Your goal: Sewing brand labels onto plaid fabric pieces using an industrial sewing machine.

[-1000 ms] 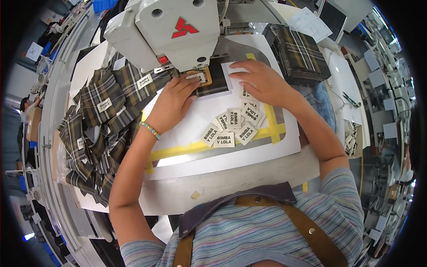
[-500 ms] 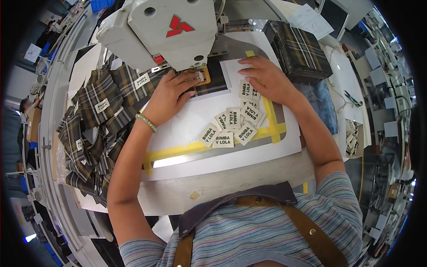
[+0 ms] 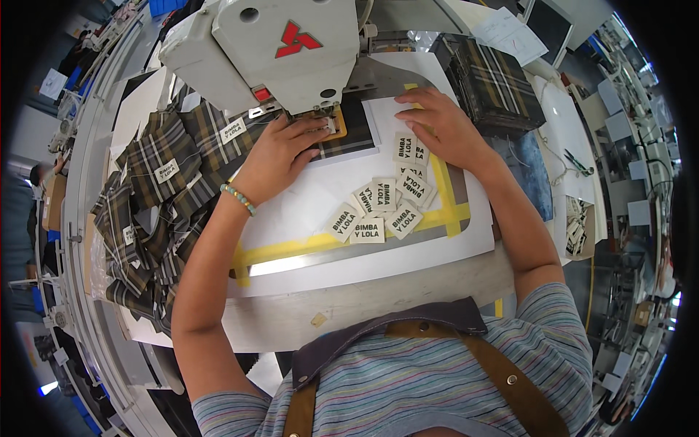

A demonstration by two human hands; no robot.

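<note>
My left hand [image 3: 280, 154] lies with outstretched fingers beside the sewing machine's needle area, its fingertips at a yellow clamp frame [image 3: 340, 122]. Under that frame is a dark plaid fabric piece [image 3: 357, 131]. The machine head [image 3: 280, 65], white and bulky, overhangs the fingertips and partly hides what lies below. To the right, my right hand [image 3: 448, 135] rests on the white work sheet with fingers spread, holding nothing visible. Just below its fingers several small white fabric labels [image 3: 368, 230] with dark print lie loosely overlapped.
Plaid pieces bearing white labels [image 3: 156, 153] are heaped on the left. At the back right stands a stack of folded plaid fabric [image 3: 502, 80]. Yellow tape [image 3: 291, 250] borders the sheet. Farther right are small scissors [image 3: 579, 164] and a box of labels [image 3: 579, 226].
My right hand has shifted very slightly to the right. My left hand keeps its place at the clamp frame, and the labels lie as before.
</note>
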